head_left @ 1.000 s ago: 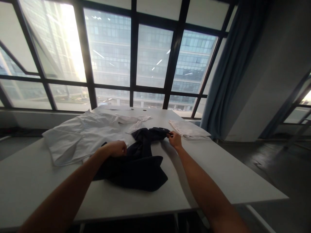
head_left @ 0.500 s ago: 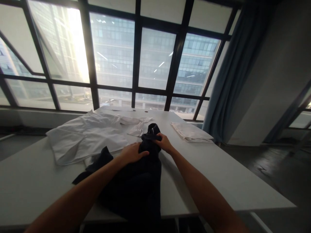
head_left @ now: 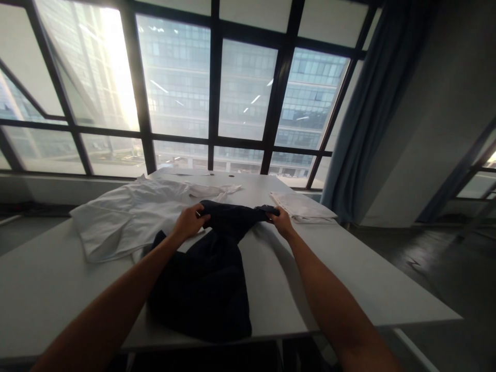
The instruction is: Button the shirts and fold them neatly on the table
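Note:
A dark garment (head_left: 211,279) lies bunched on the white table (head_left: 349,289), its lower part near the front edge and its far end stretched sideways between my hands. My left hand (head_left: 190,221) pinches the left corner of that far end, fingers closed on the cloth. The right corner is gripped by my right hand (head_left: 281,221), thumb and fingers pressed together. Between the hands the cloth is pulled fairly straight and narrows below into folds.
On the left of the table a white garment (head_left: 116,217) is spread out, wrinkled. Folded white cloth (head_left: 306,209) lies at the right beyond my right hand. Windows (head_left: 244,93) stand behind the table, with a blue curtain (head_left: 360,119) at the right.
My hands have moved apart, the left one leftward and the right one rightward. The far end of the dark garment, bunched before, is now stretched wide between them.

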The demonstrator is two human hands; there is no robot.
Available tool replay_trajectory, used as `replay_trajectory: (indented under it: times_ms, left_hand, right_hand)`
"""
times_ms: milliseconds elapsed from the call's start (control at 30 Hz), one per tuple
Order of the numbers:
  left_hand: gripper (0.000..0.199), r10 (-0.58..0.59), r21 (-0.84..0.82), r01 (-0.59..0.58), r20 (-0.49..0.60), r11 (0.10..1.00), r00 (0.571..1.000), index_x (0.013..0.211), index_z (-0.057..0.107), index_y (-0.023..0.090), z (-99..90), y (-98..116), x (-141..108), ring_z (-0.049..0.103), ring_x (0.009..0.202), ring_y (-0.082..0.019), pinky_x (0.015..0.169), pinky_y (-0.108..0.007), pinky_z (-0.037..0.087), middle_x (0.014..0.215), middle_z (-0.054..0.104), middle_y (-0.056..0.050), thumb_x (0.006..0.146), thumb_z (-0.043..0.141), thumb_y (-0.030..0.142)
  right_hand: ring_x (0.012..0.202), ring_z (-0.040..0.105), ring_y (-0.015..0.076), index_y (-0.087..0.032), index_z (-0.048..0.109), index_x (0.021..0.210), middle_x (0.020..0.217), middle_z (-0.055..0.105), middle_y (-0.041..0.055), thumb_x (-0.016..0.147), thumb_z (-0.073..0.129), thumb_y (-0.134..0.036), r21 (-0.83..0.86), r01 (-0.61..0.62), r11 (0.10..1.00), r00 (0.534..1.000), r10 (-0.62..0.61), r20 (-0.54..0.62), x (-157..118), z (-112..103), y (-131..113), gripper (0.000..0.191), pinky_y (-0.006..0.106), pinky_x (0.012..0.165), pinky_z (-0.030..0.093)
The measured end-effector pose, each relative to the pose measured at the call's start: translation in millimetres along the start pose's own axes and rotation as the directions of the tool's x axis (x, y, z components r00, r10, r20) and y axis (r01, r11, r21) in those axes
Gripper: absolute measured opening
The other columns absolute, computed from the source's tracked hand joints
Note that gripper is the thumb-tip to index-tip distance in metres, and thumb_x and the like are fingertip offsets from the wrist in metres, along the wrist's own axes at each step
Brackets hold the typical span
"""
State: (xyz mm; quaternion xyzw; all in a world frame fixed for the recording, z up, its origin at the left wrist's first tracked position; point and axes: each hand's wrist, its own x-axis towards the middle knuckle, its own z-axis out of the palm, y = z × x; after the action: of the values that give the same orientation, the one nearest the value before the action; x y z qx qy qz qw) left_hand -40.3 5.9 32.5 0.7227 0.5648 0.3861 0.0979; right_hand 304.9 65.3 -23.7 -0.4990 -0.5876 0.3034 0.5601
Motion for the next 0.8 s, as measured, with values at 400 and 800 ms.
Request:
replay_trajectory:
  times_ms: [400, 800]
  left_hand:
    - [0.036, 0.559, -0.421, -0.370, 0.557, 0.828, 0.615, 0.123, 0.057, 0.027, 11.6, 50.5, -45.0, 0.045, 0.131, -0.025, 0.108, -0.040, 0.036, 0.139, 0.052, -0.006, 0.088, 0.055, 0.037]
    - [0.026, 0.268, 0.163, -0.445, 0.604, 0.880, 0.751, 0.101, 0.071, 0.024, 25.7, -9.4, -15.4, 0.060, 0.105, -0.026, 0.095, -0.035, 0.043, 0.111, 0.067, -0.008, 0.076, 0.066, 0.030]
  right_hand:
    - [0.123, 0.048, 0.0351, -0.015, 0.056, 0.127, 0.127, 0.057, 0.0194, 0.067, 0.077, -0.032, -0.549, -0.008, 0.836, 0.988, -0.079, -0.135, -10.8, 15.9, -35.3, 0.066, 0.046, 0.100, 0.041]
    - [0.055, 0.058, 0.0143, -0.019, 0.075, 0.071, 0.062, 0.067, -0.0020, 0.046, 0.084, -0.022, -0.460, 0.202, 0.865, 0.591, 0.266, 0.761, -48.4, 31.6, -60.8, 0.027, 0.024, 0.053, 0.045]
